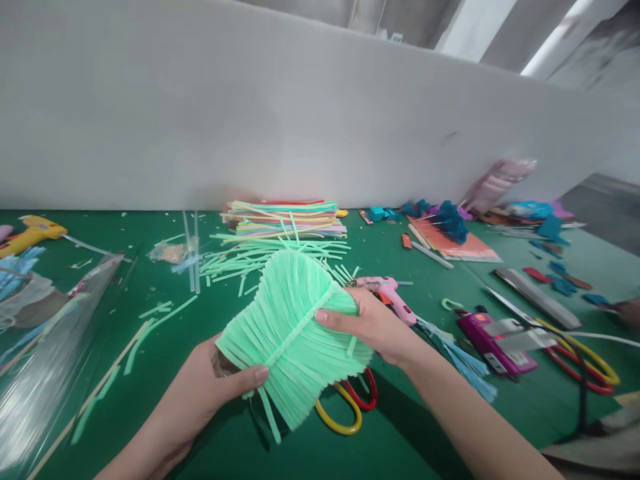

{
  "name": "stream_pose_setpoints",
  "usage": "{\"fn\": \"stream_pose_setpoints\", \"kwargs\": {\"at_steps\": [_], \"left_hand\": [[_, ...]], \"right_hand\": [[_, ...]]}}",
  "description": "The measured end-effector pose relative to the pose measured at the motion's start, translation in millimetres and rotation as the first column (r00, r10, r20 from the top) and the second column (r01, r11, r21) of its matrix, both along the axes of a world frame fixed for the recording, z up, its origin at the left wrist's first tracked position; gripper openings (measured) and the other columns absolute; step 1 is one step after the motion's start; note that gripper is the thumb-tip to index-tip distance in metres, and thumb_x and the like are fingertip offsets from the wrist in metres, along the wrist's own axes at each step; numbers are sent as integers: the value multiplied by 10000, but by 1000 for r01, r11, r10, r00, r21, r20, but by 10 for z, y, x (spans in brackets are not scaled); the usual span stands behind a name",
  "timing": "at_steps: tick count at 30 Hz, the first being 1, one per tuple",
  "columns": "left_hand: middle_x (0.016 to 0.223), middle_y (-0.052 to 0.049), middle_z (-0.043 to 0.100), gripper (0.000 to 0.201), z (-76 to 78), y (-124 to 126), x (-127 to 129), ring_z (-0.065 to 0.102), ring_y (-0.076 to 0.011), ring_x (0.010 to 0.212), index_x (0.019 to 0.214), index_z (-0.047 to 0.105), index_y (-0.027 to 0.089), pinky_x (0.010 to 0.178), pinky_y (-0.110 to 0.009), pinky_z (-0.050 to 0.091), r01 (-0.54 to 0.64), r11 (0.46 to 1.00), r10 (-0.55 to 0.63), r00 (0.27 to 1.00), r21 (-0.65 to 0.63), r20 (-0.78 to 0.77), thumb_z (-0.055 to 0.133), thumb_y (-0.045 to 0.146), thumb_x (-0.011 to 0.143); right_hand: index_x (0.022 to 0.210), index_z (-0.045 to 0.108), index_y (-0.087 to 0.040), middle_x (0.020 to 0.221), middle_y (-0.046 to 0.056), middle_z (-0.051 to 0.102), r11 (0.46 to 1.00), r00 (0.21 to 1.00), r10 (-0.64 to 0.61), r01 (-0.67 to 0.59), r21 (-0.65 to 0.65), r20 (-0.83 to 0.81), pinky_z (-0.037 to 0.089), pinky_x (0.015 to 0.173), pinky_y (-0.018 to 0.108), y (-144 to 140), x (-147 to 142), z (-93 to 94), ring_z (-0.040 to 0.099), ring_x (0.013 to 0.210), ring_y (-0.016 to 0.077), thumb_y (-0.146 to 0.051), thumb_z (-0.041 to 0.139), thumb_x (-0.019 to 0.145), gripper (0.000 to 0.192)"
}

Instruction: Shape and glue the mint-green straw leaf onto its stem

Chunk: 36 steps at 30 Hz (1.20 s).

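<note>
Between my two hands, raised above the table, is a mint-green leaf shape (295, 307) made of pipe cleaners laid side by side along a raised middle rib. My left hand (220, 380) grips its lower left end, with the thumb on top near the rib. At the upper right, my right hand (375, 323) holds the other end, thumb pressed on the face by the rib. The fingers under the leaf are hidden. Below its lower edge show the red and yellow handles of scissors (345, 417), partly covered by the leaf.
Loose green pipe cleaners (235, 257) lie before a coloured pipe-cleaner stack (285, 217). A pink glue gun (393, 300) and a purple power strip (495, 343) are on the right. A yellow glue gun (37, 233) lies left. A grey partition (300, 113) stands behind the green table (165, 283).
</note>
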<state>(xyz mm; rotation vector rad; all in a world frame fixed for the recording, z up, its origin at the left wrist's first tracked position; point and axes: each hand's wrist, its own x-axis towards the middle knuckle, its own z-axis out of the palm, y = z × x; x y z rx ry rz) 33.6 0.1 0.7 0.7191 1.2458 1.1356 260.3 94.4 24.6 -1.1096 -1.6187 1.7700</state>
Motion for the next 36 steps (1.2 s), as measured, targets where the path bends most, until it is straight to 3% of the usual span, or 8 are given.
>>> {"fn": "stream_pose_setpoints", "kwargs": {"at_steps": [6,12,16,18,22,26,36], "left_hand": [[987,-83,790,482,-37,46,-125,729,-292,876,1011,768,206,834,-374,553,148,989,-148,989,-8,-5,891,170,546],[980,-94,788,473,-53,39,-116,731,-286,867,1008,769,195,843,-373,551,121,993,-121,993,-9,-10,889,179,551],[943,-96,787,483,-35,30,-125,729,-278,820,1034,763,201,797,-375,569,79,997,-79,996,-11,-32,891,250,570],[897,-106,781,459,-34,28,-177,723,-284,784,1049,758,194,748,-391,582,113,993,-115,990,-36,-83,861,335,625],[776,-135,756,364,-37,11,-296,717,-288,743,898,774,154,735,-397,578,259,961,-273,938,-93,-214,754,478,732],[779,-132,762,267,-26,-4,-312,704,-261,719,822,780,166,707,-354,566,300,948,-318,916,-106,-244,782,408,709],[703,-110,755,284,-39,9,-293,693,-242,701,687,755,179,713,-321,525,208,964,-248,925,-163,-288,799,458,658]], "right_hand": [[790,653,-189,724,-12,614,975,989,-46,13,220,143,435,556,237,70,42,36,556,643,125,-562,644,847,377],[712,552,-194,647,-38,470,985,992,-105,94,143,71,381,519,223,51,-44,-87,442,579,100,-582,609,866,421],[729,585,-194,678,-27,541,990,991,-136,136,49,10,424,553,226,48,-57,-97,501,611,107,-564,648,846,393],[758,626,-195,699,-20,588,988,988,-153,153,14,-7,445,569,236,70,-46,-63,538,624,114,-560,659,838,375],[708,624,-194,654,-25,592,981,982,-191,190,33,5,456,561,248,111,-25,-17,566,623,131,-560,680,816,385],[765,653,-191,719,-3,635,982,982,-189,189,15,20,479,592,251,92,-25,-70,591,664,139,-567,682,815,380],[758,629,-209,657,-3,583,980,982,-181,175,94,53,450,560,269,68,-78,-133,560,648,154,-604,653,823,401]]}}
